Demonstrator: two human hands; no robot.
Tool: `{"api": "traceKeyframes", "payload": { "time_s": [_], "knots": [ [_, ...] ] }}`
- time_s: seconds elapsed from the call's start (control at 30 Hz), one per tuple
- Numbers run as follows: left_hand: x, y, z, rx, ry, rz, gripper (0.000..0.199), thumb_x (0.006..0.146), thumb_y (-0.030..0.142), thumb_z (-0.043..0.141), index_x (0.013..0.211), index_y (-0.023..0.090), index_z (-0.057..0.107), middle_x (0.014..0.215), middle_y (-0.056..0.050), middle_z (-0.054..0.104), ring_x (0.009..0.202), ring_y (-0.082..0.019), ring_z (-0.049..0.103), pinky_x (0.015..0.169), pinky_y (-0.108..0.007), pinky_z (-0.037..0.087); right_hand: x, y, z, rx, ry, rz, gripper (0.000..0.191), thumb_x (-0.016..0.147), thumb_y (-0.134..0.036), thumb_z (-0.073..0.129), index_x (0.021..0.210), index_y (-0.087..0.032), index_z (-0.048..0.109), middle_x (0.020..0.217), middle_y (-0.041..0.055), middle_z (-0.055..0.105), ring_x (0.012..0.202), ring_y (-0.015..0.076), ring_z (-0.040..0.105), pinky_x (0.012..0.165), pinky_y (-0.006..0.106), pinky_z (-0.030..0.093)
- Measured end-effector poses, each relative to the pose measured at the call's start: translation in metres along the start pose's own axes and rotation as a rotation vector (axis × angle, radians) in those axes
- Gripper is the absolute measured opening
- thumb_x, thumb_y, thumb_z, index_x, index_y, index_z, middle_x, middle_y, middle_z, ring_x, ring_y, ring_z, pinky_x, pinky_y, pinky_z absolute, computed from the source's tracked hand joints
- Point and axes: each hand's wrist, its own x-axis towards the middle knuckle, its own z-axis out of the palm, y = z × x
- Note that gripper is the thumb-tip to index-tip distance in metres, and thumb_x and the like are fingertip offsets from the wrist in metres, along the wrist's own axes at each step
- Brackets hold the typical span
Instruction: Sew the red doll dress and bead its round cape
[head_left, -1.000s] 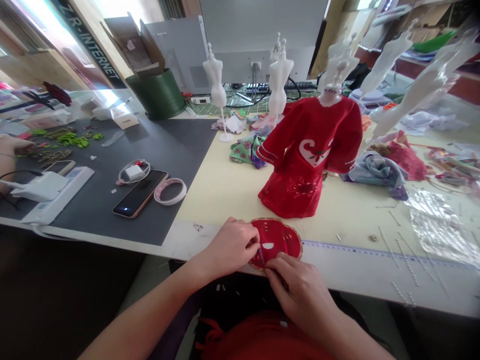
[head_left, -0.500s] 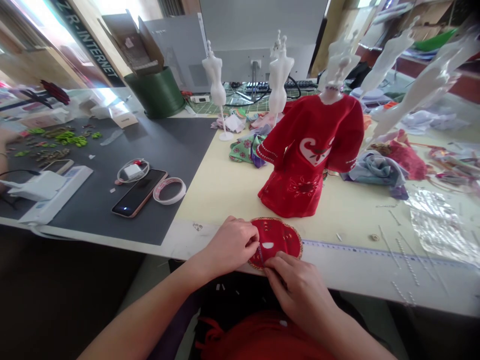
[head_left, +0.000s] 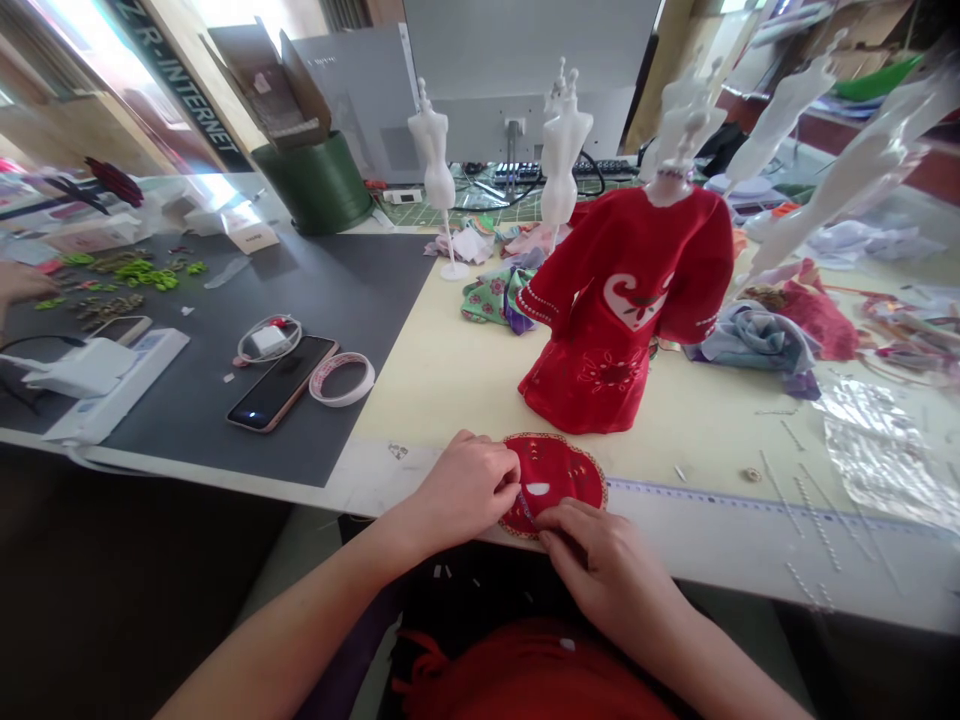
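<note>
A round red cloth piece [head_left: 559, 465] with a patterned gold edge and a white patch lies at the table's front edge. My left hand [head_left: 476, 485] rests on its left side, fingers pinched at a thin, light trim strip [head_left: 527, 508]. At the strip's lower end, my right hand [head_left: 600, 545] has its thumb and fingertips pressed together on the cloth's lower edge. Just behind stands a small mannequin in a red dress [head_left: 600, 350] with a white motif and beaded sleeves. A ruler [head_left: 675, 492] extends to the right from the cloth.
A phone [head_left: 281, 385], a tape roll [head_left: 341, 380] and a power strip [head_left: 124, 385] lie left. White mannequins [head_left: 433, 160] stand behind. Bead strands [head_left: 816, 522] and clear plastic [head_left: 885, 450] lie right. Another person's hand [head_left: 22, 285] is at the far left.
My right fingertips have shifted very slightly right along the cloth's lower edge. The other person's hand at the far left reaches further in. The whole view has shifted a little.
</note>
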Motion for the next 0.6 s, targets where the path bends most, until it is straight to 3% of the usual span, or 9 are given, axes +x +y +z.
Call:
{"api": "traceKeyframes", "payload": {
  "time_s": [0.3, 0.6],
  "knots": [
    [-0.002, 0.0, 0.0, -0.044, 0.021, -0.006, 0.013, 0.08, 0.015, 0.054, 0.067, 0.016, 0.056, 0.068, 0.002, 0.062, 0.068, -0.013, 0.055, 0.078, -0.03, 0.035, 0.007, 0.005, -0.015, -0.021, -0.087, 0.075, 0.022, 0.087, -0.015, 0.045, 0.088, -0.019, 0.066, 0.08, 0.0047, 0.066, 0.074, 0.0185, 0.061, 0.069, 0.031, 0.047],
    [-0.019, 0.012, -0.015, -0.197, 0.151, -0.071, 0.01, 0.082, 0.016, 0.054, 0.073, 0.018, 0.058, 0.069, 0.003, 0.059, 0.072, -0.012, 0.052, 0.079, -0.028, 0.037, 0.009, 0.017, -0.024, 0.141, -0.026, 0.113, 0.018, 0.086, -0.018, 0.049, 0.087, -0.021, 0.067, 0.078, 0.0015, 0.069, 0.07, 0.0156, 0.062, 0.066, 0.027, 0.045]
  ]
}}
